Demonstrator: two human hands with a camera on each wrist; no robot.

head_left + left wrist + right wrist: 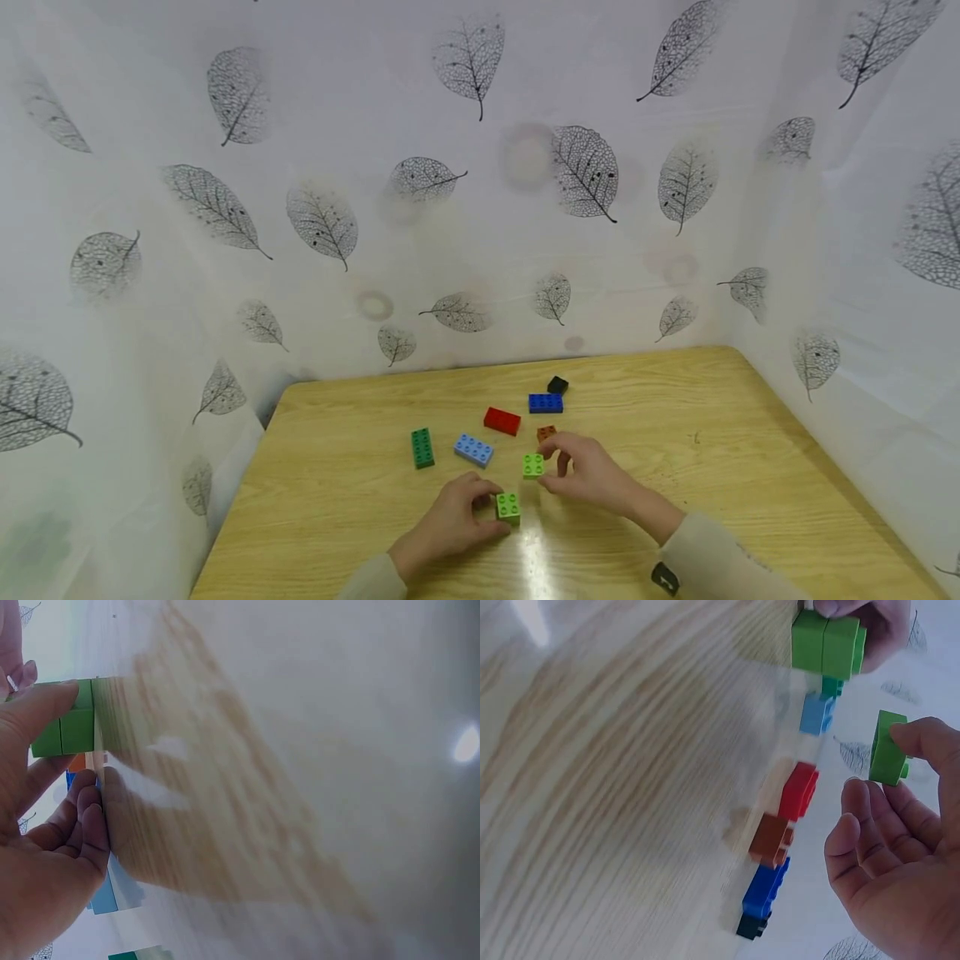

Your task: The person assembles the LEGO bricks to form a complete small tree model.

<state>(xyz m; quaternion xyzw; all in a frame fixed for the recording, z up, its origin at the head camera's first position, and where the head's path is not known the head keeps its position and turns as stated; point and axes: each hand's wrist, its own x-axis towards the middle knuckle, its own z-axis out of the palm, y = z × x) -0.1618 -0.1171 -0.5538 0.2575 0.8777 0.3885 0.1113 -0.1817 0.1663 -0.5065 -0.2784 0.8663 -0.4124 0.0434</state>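
Note:
My left hand (452,518) grips a stack of two light green toy bricks (816,643) by its sides, thumb in front and fingers behind. The stack sits on the wooden table, studs up. Just beyond it and to the right, my right hand (591,472) pinches another light green toy brick (886,748) between thumb and fingers. That brick is held up off the table, apart from the stack, its four studs upward. A brown-orange brick (547,432) lies behind the right fingertips, partly hidden by them in the head view.
Farther back on the table (322,500) lie a dark green brick (422,448), a light blue brick (473,450), a red brick (502,421), a dark blue brick (545,403) and a small black brick (557,385). A leaf-patterned curtain (480,242) hangs behind and beside the table.

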